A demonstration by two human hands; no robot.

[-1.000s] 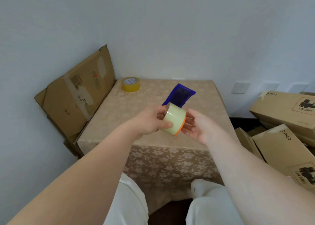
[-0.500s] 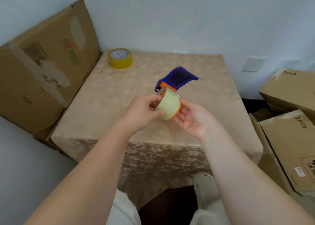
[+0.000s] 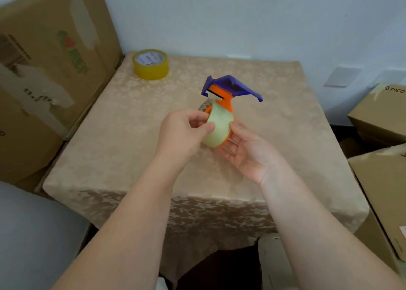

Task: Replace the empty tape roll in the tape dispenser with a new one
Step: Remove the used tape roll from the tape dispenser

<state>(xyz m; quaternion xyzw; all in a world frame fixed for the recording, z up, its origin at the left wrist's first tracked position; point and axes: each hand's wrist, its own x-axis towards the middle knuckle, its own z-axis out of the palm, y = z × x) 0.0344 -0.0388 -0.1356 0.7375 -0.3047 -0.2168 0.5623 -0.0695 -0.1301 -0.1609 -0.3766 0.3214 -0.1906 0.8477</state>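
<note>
I hold an orange tape dispenser with a blue handle above the middle of the table. A pale yellowish-green tape roll sits on its wheel. My left hand pinches the left side of the roll between thumb and fingers. My right hand cups the dispenser's orange side from below and right, thumb on the roll's edge. A yellow tape roll lies flat at the table's far left corner.
The table wears a beige patterned cloth. A large flattened cardboard box leans against the wall on the left. Stacked brown cartons crowd the right side. White wall behind.
The view has tilted down and closer to the table. The dispenser has turned, so its blue handle now points up and to the right. Both hands keep their hold.
</note>
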